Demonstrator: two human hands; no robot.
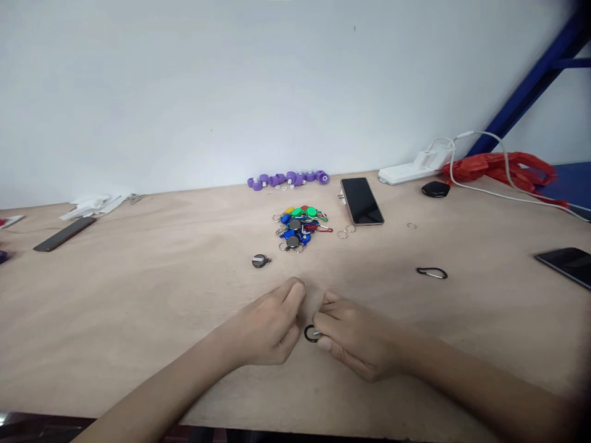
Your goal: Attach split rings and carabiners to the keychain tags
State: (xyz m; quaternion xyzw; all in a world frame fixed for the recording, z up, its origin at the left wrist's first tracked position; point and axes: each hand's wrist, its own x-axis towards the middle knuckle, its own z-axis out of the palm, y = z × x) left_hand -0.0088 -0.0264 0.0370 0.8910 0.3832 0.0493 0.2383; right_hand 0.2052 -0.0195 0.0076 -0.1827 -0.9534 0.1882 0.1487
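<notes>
Over the near middle of the table, my right hand (pixel 353 335) pinches a black carabiner (pixel 308 333), whose rounded end sticks out to the left of the fingers. My left hand (pixel 274 323) is closed just beside it, with the fingers curled; what they hold, if anything, is hidden. Above my left hand lies a black badge reel (pixel 259 261) with a pale clip facing up. Farther back sits a pile of badge reels (pixel 295 227) in blue, green, red, yellow and black, with carabiners and split rings attached. Another black carabiner (pixel 432 272) lies to the right.
Split rings (pixel 342 234) lie near a phone (pixel 362 201). Purple caps (pixel 299 178) line the wall. At the right are a power strip (pixel 401 172) with white cables, a red plastic bag (pixel 508 169) and a dark phone (pixel 567 264). A dark flat bar (pixel 64 234) lies left.
</notes>
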